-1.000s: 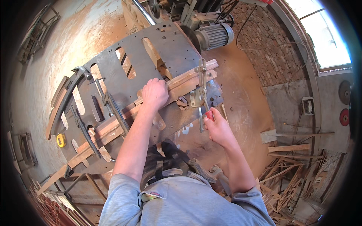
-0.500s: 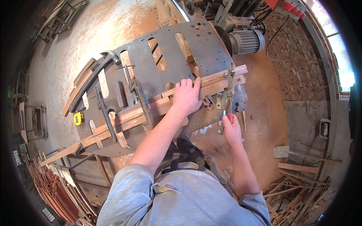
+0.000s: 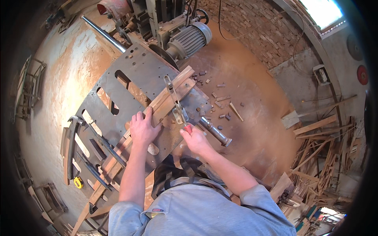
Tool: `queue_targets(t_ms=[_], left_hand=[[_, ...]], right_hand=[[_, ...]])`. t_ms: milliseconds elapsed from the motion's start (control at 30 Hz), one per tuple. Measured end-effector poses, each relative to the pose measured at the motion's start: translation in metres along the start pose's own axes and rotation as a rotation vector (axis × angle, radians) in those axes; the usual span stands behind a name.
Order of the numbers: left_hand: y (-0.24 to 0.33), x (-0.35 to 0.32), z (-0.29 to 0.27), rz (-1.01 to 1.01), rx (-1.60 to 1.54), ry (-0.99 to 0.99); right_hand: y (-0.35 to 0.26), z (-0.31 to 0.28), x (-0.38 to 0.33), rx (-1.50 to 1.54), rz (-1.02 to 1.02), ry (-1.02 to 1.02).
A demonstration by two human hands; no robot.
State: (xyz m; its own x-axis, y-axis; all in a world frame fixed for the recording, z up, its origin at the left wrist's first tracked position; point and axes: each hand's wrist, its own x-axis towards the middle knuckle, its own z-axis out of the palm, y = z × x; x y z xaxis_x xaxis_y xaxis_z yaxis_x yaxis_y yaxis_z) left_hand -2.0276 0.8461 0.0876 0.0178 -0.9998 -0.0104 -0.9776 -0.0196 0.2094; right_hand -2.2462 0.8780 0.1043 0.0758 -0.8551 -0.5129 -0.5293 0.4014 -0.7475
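A long wooden strip [image 3: 169,99] lies diagonally along a dark slotted metal table [image 3: 88,100]. My left hand [image 3: 143,129] grips across the strip, its fingers over the far edge and the thumb on the near side. A metal toggle clamp [image 3: 179,115] is fixed near the table's right end, with its slotted bar reaching across the wood. My right hand [image 3: 196,141] is closed round the clamp's red handle [image 3: 188,129]. To the left of my left hand, a dark C-clamp [image 3: 103,143] and another C-clamp [image 3: 93,172] sit across the wood.
An electric motor [image 3: 193,41] stands beyond the table. A steel cylinder [image 3: 214,131] sticks out on the near right. Small wood offcuts [image 3: 223,98] litter the floor; scrap wood [image 3: 315,157] is piled at right. A yellow tape measure [image 3: 78,182] is at the table's left edge.
My view has turned to the right, so the table appears swung counter-clockwise and farther left. Both hands keep their holds on the strip and the clamp handle.
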Motion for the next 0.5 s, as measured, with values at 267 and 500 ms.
queue_targets(t_ms=[267,500], left_hand=[[0.003,-0.001,0.000,0.024,0.016,0.097],[0.002,-0.003,0.004,0.039,0.037,0.134]], right_hand=[[0.004,0.003,0.002,-0.005,-0.037,0.003],[0.010,0.001,0.008,-0.007,-0.080,-0.049]])
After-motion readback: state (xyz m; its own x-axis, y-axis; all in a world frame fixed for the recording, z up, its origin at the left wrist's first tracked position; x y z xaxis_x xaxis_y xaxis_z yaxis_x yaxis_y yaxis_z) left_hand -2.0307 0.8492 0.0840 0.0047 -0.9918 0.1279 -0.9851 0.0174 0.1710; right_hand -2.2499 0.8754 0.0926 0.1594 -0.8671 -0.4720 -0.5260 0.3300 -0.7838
